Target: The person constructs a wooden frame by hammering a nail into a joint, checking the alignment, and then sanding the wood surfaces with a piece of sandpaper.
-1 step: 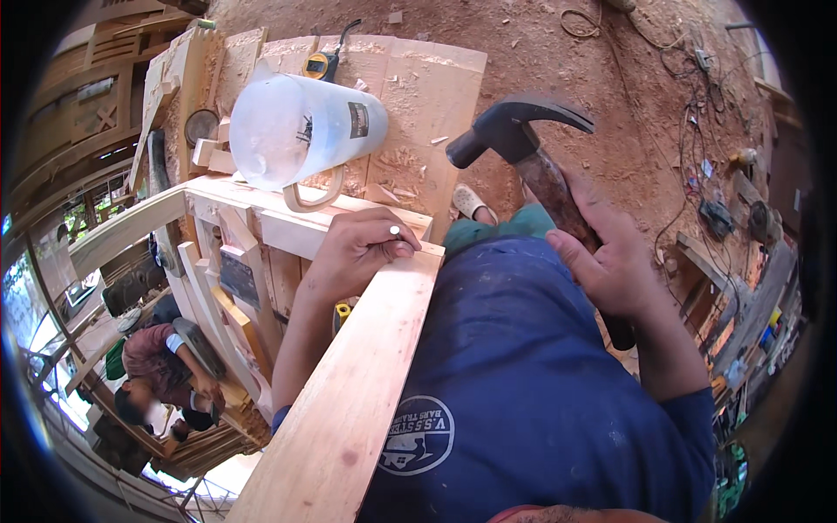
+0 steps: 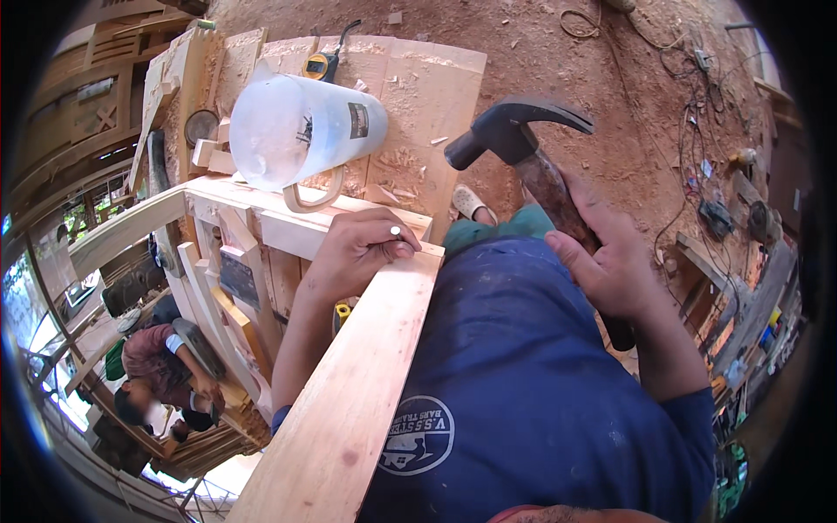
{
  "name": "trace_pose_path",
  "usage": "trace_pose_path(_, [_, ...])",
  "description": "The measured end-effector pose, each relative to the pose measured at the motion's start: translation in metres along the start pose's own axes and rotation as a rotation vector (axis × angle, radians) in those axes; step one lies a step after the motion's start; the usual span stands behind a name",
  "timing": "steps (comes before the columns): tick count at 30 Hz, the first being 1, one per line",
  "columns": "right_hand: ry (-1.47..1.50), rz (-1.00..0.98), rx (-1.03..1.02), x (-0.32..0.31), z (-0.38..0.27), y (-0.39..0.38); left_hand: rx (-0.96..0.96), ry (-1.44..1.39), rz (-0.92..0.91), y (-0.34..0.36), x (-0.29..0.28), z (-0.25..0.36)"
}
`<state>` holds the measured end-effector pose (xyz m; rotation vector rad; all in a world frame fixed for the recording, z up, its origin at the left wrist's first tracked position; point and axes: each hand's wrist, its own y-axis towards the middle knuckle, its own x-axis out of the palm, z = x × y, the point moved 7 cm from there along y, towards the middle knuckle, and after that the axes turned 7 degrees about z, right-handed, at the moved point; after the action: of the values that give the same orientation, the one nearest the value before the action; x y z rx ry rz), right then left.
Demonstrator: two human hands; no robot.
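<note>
At the edge of the beam [image 2: 353, 383], left fingers [image 2: 375, 230] pinch what seems 1 nail [image 2: 395, 231]; right fingers [image 2: 572, 254] grip 1 hammer [image 2: 549, 183].

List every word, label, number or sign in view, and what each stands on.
Navy shirt: round white emblem with upside-down lettering; wording not copied here.
Translucent plastic jug: dark label, print too small to read.
Yellow-and-black tool beside the jug: any markings too small to read.
</note>
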<state>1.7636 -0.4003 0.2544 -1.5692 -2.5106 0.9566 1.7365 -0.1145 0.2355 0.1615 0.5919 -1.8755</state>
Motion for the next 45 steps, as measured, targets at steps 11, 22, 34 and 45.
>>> trace_pose_path(11, [0.152,0.059,-0.212,0.003,-0.018,0.001,0.028,-0.014,0.009,0.0,0.001,-0.003])
trace_pose_path(22, [0.077,0.023,-0.232,0.006,-0.02,-0.001,0.058,-0.013,-0.006,0.001,0.002,-0.005])
trace_pose_path(34, [0.064,-0.013,-0.295,-0.004,-0.056,-0.004,0.036,-0.038,-0.031,-0.001,0.002,-0.004])
trace_pose_path(45, [0.044,-0.026,-0.501,-0.006,-0.081,-0.007,0.085,-0.012,-0.107,0.003,0.005,-0.001])
